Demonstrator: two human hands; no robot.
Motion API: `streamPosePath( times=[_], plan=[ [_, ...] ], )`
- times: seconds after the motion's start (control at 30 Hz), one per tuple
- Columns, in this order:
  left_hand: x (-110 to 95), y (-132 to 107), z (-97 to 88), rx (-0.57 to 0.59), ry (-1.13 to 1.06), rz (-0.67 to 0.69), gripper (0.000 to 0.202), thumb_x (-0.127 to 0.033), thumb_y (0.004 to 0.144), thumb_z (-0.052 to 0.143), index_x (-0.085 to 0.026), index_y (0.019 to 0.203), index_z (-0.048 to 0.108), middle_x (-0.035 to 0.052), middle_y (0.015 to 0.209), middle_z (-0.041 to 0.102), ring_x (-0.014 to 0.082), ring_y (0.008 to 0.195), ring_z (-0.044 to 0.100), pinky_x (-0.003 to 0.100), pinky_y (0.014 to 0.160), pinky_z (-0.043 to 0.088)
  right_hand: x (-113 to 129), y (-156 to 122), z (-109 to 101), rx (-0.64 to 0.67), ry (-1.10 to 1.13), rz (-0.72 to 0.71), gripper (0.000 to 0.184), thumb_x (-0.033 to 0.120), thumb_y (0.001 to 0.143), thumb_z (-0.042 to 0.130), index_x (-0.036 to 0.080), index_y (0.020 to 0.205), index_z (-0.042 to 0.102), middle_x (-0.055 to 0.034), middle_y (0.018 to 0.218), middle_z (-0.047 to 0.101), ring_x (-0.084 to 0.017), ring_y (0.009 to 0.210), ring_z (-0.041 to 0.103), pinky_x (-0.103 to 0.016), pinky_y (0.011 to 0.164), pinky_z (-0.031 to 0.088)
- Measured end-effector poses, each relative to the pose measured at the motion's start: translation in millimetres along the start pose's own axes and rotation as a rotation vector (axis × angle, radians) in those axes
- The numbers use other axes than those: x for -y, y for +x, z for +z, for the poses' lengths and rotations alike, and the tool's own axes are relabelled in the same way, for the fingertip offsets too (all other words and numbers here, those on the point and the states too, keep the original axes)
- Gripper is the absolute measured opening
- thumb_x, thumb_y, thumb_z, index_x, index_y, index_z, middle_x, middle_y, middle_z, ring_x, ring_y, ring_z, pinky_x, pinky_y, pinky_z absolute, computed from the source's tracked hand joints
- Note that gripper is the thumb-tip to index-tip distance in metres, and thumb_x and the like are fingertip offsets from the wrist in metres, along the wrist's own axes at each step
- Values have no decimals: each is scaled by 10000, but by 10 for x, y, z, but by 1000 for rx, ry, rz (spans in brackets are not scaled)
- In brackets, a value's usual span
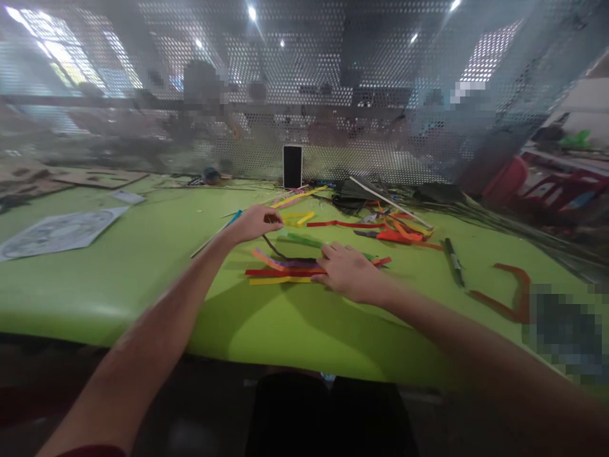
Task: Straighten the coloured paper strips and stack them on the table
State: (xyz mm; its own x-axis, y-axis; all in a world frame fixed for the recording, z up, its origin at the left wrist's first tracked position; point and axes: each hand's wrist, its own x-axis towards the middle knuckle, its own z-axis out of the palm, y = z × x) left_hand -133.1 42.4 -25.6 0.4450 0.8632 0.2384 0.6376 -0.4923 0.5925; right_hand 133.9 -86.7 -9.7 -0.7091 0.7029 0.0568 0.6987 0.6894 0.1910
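Several coloured strips point(285, 273), in red, yellow, orange and purple, lie side by side on the green table point(295, 330) in front of me. My right hand point(349, 270) rests on their right part, fingers bent and thumb apart, holding them down. Above their left end, my left hand point(259, 222) is closed in a pinch. A dark strip point(273, 247) slants up from the bundle to the underside of that hand, which seems to grip its end; the fingertips partly hide the contact. Just beyond the bundle is a green strip point(304, 240), running under my right fingers.
Yellow strips point(299, 219), a red strip point(342, 224) and an orange pile point(404, 235) lie farther back. A marker point(454, 261) and a brown-orange strip point(521, 279) are at right. A printed sheet point(61, 228) lies left. A phone point(292, 166) stands against the perforated screen point(371, 127).
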Motion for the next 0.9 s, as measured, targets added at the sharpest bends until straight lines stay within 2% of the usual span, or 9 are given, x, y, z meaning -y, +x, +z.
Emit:
streamPosePath(
  times=[0.17,0.27,0.43,0.5,0.6,0.73,0.9],
  plan=[
    [-73,-34,-60,59,-40,-26,325,-447,775,658,-151,888,731,75,857,758,197,784,675,312,750,518,17,6,-1,12,26,50,412,469,994,533,112,1041,734,-173,1123,663,-276,964,609,-399,845,498],
    [-132,-75,-145,124,-47,-25,366,-465,775,668,-146,941,735,81,897,759,197,813,671,309,758,519,32,12,-11,31,25,45,444,477,1005,506,100,1070,732,-184,1134,662,-279,994,613,-395,882,490],
    [-168,-128,-267,297,9,-22,391,-508,805,651,-183,997,753,63,975,760,195,853,670,305,796,518,49,26,-32,61,80,54,461,486,1006,497,104,1135,719,-192,1151,662,-286,1028,613,-403,929,466],
    [-162,-130,-279,355,19,-28,397,-509,815,636,-194,1028,753,61,1015,759,196,870,673,307,809,518,45,29,-36,50,110,52,440,472,1002,514,111,1167,704,-184,1144,660,-286,1013,613,-408,915,466],
    [-155,-126,-278,370,49,-32,418,-512,822,621,-193,1058,748,73,1034,751,204,892,673,308,812,517,-6,28,-48,-12,158,40,397,427,1010,513,110,1167,694,-171,1104,659,-273,959,612,-401,868,468],
    [-141,-135,-302,401,92,-36,445,-540,843,579,-183,1057,739,85,1038,740,212,898,673,299,785,518,-227,-5,-150,-158,269,47,342,395,1007,526,127,1116,710,-152,1056,669,-263,954,603,-383,845,454],
    [-87,-149,-343,441,111,-103,488,-565,854,550,-158,1071,709,93,976,737,214,837,676,290,728,517,-798,-176,-335,-376,391,106,307,329,973,507,140,1034,742,-125,945,694,-246,889,605,-359,796,437]
  ],
)
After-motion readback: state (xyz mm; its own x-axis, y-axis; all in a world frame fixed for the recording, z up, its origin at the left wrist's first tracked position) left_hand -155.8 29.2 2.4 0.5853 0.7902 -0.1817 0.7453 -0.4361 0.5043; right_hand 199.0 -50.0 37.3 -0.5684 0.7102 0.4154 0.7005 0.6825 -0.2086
